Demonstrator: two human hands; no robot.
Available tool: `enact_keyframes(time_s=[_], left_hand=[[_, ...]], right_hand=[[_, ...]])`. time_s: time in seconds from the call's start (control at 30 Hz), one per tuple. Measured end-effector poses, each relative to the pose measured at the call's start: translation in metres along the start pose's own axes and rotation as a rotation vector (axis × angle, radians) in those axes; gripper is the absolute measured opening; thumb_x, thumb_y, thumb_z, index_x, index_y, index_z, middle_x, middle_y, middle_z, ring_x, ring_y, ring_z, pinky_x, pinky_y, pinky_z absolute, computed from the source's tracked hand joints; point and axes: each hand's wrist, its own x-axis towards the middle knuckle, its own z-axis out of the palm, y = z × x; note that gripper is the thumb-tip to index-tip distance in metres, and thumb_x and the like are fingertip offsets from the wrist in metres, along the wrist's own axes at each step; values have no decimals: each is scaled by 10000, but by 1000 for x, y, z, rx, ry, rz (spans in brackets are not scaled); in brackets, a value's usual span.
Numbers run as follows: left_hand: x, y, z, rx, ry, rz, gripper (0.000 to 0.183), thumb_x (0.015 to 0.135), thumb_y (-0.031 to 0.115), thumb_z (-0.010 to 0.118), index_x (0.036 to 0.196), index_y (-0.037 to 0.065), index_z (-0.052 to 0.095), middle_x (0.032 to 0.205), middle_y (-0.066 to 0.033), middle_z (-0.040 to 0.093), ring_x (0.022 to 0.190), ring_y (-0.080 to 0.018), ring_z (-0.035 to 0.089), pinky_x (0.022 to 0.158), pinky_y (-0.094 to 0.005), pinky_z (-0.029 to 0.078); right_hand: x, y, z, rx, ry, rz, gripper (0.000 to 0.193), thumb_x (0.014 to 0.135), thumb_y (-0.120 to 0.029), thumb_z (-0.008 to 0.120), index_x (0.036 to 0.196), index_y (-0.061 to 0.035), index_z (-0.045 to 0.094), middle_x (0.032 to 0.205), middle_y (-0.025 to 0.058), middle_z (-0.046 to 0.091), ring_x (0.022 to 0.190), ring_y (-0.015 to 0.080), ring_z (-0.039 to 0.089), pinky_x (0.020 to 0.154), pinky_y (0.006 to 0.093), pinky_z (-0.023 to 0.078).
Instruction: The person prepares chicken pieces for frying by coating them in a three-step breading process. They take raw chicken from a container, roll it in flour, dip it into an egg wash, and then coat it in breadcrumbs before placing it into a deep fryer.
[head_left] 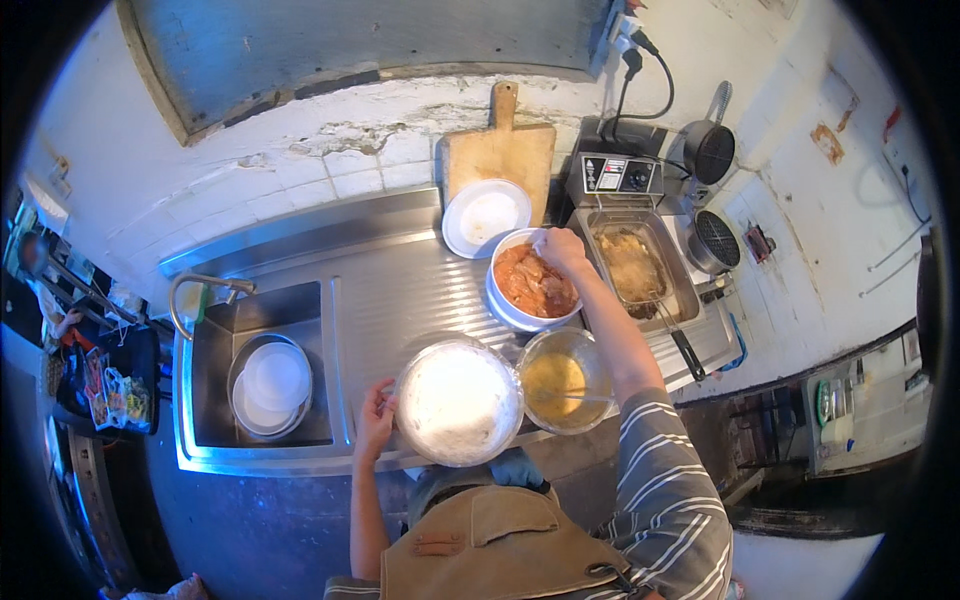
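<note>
My left hand (pixel 375 415) is at the left rim of a wide bowl of white powder (pixel 460 400), its fingers curled against the side. The powder is glaringly bright, so its surface shows little detail. My right arm reaches forward past a clear bowl of yellow batter (pixel 562 383), which has a thin utensil resting in it. Over the far rim of a white bowl (pixel 515 318) of red-sauced raw meat (pixel 535 282), my right hand (pixel 561 250) has its fingers bunched together, pointing down. Whatever they pinch is hidden.
A deep fryer (pixel 622 180) with a basket of bubbling food (pixel 630 265) stands right, its handle (pixel 686 355) jutting nearward. A plate (pixel 487 217) leans against a wooden cutting board (pixel 500 155). Left, a sink (pixel 265 318) holds stacked white dishes (pixel 275 375) beneath a faucet (pixel 190 290).
</note>
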Motion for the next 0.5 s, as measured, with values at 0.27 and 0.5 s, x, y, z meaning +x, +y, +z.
enact_keyframes(time_s=[0.27, 0.5], left_hand=[[-3, 8, 2, 21, -33, -31, 341, 1016, 169, 528, 1353, 125, 503, 955, -6, 552, 852, -95, 570, 661, -262, 560], [-3, 10, 5, 8, -34, -20, 349, 1015, 173, 530, 1358, 117, 500, 957, -2, 550, 849, -88, 564, 659, -247, 545]], right_hand=[[31, -12, -3, -34, -105, 40, 286, 823, -318, 626, 1039, -173, 743, 1037, 161, 713, 968, 328, 692, 845, 437, 550], [0, -22, -43, -44, -181, -254, 292, 845, -215, 591, 1107, -193, 721, 1047, 127, 715, 985, 314, 685, 864, 417, 543]])
